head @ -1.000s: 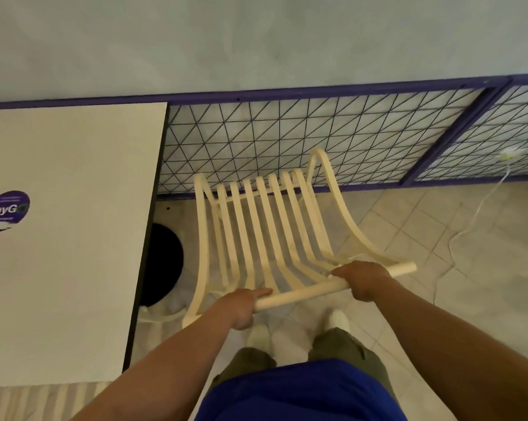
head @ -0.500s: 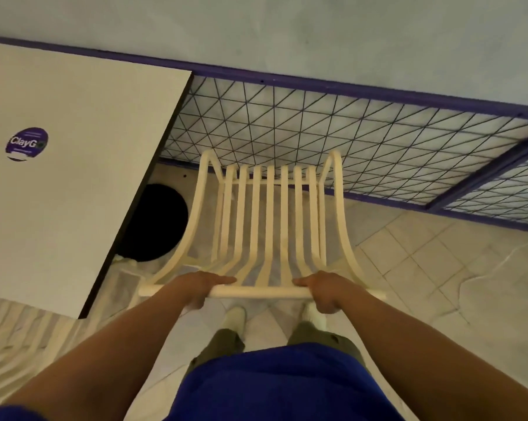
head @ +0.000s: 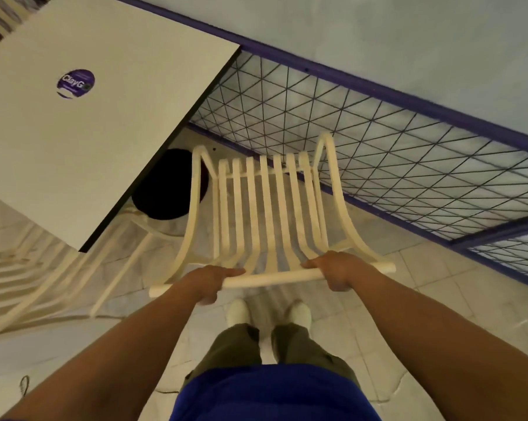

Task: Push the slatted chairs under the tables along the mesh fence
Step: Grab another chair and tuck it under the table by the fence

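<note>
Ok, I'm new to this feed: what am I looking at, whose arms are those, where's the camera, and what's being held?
There is no machine here: a person works with bare hands. The one camera sits on their head, looking forward and down, so the arms reaching in from below are their own. The left hand and the right hand each grip the top rail of a cream slatted chair, fingers curled round it. The chair is beside the white table, not yet under it, with the mesh fence just beyond. The table top carries a round purple sticker. A second slatted chair shows at the left.
</note>
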`<state>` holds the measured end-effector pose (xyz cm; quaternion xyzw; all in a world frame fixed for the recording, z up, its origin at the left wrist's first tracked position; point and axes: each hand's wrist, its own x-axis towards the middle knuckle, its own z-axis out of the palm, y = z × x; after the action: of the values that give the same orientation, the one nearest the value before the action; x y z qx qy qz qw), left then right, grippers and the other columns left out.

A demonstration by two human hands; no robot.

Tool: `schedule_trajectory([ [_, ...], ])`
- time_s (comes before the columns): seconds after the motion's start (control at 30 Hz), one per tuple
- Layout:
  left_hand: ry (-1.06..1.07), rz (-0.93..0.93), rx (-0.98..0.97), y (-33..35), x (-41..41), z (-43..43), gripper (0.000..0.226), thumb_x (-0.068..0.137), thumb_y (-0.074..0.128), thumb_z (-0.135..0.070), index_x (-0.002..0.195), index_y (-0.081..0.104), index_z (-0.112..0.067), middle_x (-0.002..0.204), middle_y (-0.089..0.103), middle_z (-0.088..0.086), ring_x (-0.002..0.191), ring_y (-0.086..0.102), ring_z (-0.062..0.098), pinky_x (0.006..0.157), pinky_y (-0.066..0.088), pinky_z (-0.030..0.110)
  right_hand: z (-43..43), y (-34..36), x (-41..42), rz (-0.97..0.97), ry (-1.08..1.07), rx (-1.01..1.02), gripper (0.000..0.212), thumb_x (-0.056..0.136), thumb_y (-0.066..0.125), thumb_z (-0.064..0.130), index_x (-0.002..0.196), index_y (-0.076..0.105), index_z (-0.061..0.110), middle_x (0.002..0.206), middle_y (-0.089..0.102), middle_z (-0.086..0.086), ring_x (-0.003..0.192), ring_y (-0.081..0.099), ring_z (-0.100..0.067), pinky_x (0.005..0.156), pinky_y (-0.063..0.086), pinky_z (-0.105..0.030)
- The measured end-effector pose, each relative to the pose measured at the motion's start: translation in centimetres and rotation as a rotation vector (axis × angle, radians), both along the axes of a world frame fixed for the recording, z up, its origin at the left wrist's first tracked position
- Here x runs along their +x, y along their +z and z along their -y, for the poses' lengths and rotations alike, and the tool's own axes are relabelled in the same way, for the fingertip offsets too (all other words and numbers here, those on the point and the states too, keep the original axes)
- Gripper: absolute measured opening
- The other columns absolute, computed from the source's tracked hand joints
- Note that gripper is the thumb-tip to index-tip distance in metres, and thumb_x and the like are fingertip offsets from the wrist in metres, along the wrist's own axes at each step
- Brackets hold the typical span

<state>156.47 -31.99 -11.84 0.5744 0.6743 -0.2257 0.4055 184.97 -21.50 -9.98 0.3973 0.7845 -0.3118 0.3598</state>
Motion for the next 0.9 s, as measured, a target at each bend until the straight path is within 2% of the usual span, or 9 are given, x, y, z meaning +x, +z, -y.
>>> schedule_trajectory([
  [0.2, 0.020, 0.053, 0.015, -0.6, 1.8, 0.2, 0.091, 0.090, 0.061, 0.001, 0.153, 0.021, -0.051, 0.134, 0.054, 0.005, 0.107, 0.060, 0.022, 0.087, 0.051, 0.030, -3.1, 0.5, 0.5, 0.067, 0.105, 0.080, 0.080, 0.089, 0.060, 0.004, 0.150, 0.030, 0.046, 0.139, 0.053, -0.002, 0.118, 0.057, -0.025, 0.097, 0.049, -0.038],
  [0.37, 0.034, 0.118, -0.023, -0.4, 1.7, 0.0, 0.083, 0.092, 0.059, -0.007, 0.155, 0.020, -0.046, 0.138, 0.053, 0.006, 0.109, 0.059, 0.024, 0.088, 0.050, 0.031, -3.3, 0.6, 0.1, 0.143, 0.075, 0.131, 0.078, 0.088, 0.062, 0.010, 0.151, 0.029, 0.043, 0.142, 0.051, -0.002, 0.123, 0.055, -0.025, 0.100, 0.047, -0.040],
  [0.5, 0.043, 0.186, -0.046, -0.1, 1.7, 0.1, 0.082, 0.091, 0.064, -0.017, 0.156, 0.020, -0.042, 0.144, 0.048, 0.005, 0.119, 0.056, 0.026, 0.093, 0.047, 0.032, -2.1, 0.9, 0.0, 0.152, 0.020, 0.176, 0.065, 0.088, 0.063, 0.016, 0.144, 0.042, 0.042, 0.137, 0.055, -0.001, 0.120, 0.056, -0.024, 0.100, 0.048, -0.041],
  [0.6, 0.014, 0.196, -0.027, -0.1, 1.6, 0.0, 0.081, 0.092, 0.065, -0.019, 0.156, 0.021, -0.039, 0.142, 0.050, 0.006, 0.118, 0.056, 0.026, 0.096, 0.046, 0.033, -1.3, 0.8, 0.1, 0.140, -0.010, 0.207, 0.058, 0.088, 0.064, 0.018, 0.139, 0.048, 0.041, 0.131, 0.059, -0.001, 0.115, 0.059, -0.023, 0.098, 0.049, -0.040],
  [0.77, -0.028, 0.170, -0.034, -0.3, 1.6, -0.4, 0.085, 0.092, 0.060, -0.005, 0.156, 0.019, -0.041, 0.138, 0.050, 0.008, 0.114, 0.057, 0.025, 0.092, 0.048, 0.033, -1.3, 0.3, 0.4, 0.181, -0.016, 0.248, 0.065, 0.089, 0.063, 0.014, 0.145, 0.041, 0.039, 0.137, 0.056, -0.002, 0.119, 0.057, -0.024, 0.098, 0.046, -0.039],
  [0.9, -0.035, 0.129, -0.028, -0.3, 1.7, 0.0, 0.089, 0.090, 0.062, -0.002, 0.156, 0.018, -0.044, 0.141, 0.049, 0.008, 0.116, 0.056, 0.027, 0.095, 0.050, 0.036, -2.3, -0.1, 0.5, 0.170, -0.009, 0.239, 0.058, 0.087, 0.068, 0.018, 0.138, 0.048, 0.037, 0.132, 0.059, -0.001, 0.115, 0.059, -0.024, 0.098, 0.049, -0.040],
])
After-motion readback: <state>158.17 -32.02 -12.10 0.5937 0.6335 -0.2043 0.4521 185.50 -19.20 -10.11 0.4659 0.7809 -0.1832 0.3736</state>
